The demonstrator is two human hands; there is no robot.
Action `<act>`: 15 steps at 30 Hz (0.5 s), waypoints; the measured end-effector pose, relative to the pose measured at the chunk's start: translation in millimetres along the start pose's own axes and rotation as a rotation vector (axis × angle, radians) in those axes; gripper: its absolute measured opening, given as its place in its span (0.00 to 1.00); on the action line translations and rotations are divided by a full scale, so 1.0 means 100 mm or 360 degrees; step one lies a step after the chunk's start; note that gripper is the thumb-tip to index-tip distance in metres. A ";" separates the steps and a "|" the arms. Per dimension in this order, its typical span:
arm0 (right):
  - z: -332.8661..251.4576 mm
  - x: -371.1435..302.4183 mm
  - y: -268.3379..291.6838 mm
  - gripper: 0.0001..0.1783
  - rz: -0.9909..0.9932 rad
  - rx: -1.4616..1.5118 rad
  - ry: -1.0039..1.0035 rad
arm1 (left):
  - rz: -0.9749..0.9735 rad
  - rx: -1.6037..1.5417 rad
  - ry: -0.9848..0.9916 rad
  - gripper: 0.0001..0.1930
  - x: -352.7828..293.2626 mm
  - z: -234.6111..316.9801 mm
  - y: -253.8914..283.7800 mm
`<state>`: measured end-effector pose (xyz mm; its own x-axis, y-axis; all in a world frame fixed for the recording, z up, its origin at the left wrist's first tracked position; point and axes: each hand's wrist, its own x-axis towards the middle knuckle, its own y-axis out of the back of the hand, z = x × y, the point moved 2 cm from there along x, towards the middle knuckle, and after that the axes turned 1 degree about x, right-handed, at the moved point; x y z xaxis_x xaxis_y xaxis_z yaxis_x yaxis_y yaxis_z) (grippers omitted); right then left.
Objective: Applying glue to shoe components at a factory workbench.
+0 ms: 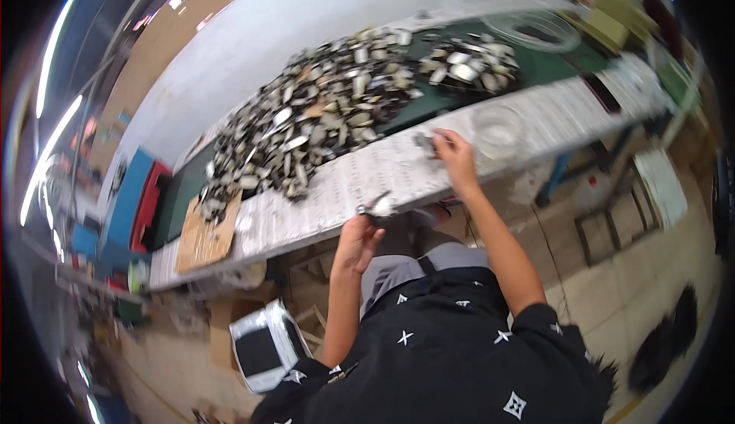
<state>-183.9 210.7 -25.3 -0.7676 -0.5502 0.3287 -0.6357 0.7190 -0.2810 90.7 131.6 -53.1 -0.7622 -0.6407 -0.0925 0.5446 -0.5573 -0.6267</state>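
Observation:
My left hand [357,242] is closed at the table's front edge around a small black-and-white part [381,207], from which a thin dark piece sticks up. Farther right and higher, my right hand [457,160] reaches over the white-covered strip of the table. Its thumb and fingers are pinched at a small grey piece [423,142], blurred by motion. Just right of that hand stands a round clear tub [499,127]. Beyond both hands lies a large heap of black and pale glossy pieces [314,114], their exact kind unclear.
A smaller heap [471,64] lies on the green surface [459,106] at the back right, near coiled clear tubing [563,37]. A dark flat phone-like object [602,93] rests farther right. Cardboard [207,234] lies left; a stool [654,190] stands right.

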 end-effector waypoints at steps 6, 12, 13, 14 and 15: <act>-0.31 -0.22 -0.07 0.16 0.0085 0.0042 -0.0289 | -0.0047 0.0109 0.0017 0.22 0.03 0.33 -0.55; -1.11 -0.76 -0.44 0.13 -0.0337 -0.0466 0.0318 | -0.0013 0.0085 -0.0121 0.21 0.00 0.49 -0.59; -1.14 -0.79 -0.47 0.13 -0.0423 -0.0593 0.0513 | 0.0019 0.0141 -0.0146 0.21 0.01 0.49 -0.61; -1.13 -0.79 -0.48 0.13 -0.0433 -0.0612 0.0501 | 0.0038 0.0205 -0.0167 0.21 0.05 0.50 -0.65; -1.13 -0.79 -0.50 0.13 -0.0482 -0.0731 0.0587 | 0.0042 0.0185 -0.0158 0.21 0.07 0.50 -0.67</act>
<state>-82.2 266.9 64.8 -0.4305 -0.6336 0.6428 -0.6567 0.7085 0.2585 66.6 137.9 26.6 -0.7120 -0.7016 -0.0271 0.6050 -0.5935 -0.5307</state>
